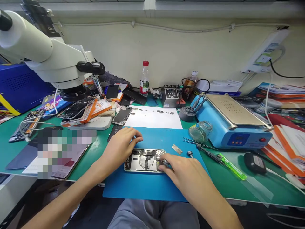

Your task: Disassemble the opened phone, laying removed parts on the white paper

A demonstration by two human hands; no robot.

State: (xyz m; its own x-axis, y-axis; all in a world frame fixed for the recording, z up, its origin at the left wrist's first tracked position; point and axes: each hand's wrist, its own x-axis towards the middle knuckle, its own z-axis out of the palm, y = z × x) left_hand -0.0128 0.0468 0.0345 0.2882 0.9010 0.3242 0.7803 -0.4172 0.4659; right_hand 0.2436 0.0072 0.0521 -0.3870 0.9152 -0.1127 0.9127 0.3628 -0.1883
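Note:
An opened phone body (144, 160) lies face up on a blue work mat (143, 187), its inner parts showing. My left hand (121, 143) rests on the phone's upper left edge, fingers curled down onto the frame. At the phone's right end, my right hand (183, 170) has its fingertips pinched together over the inner parts; what they hold is too small to make out.
A white sheet (154, 119) with small parts lies behind the mat. A microscope (47, 54) stands at the left, a blue heating plate (228, 124) at the right. Tweezers (195, 143), a screwdriver (209, 154), a glass jar (201, 131) and a bottle (144, 79) are nearby.

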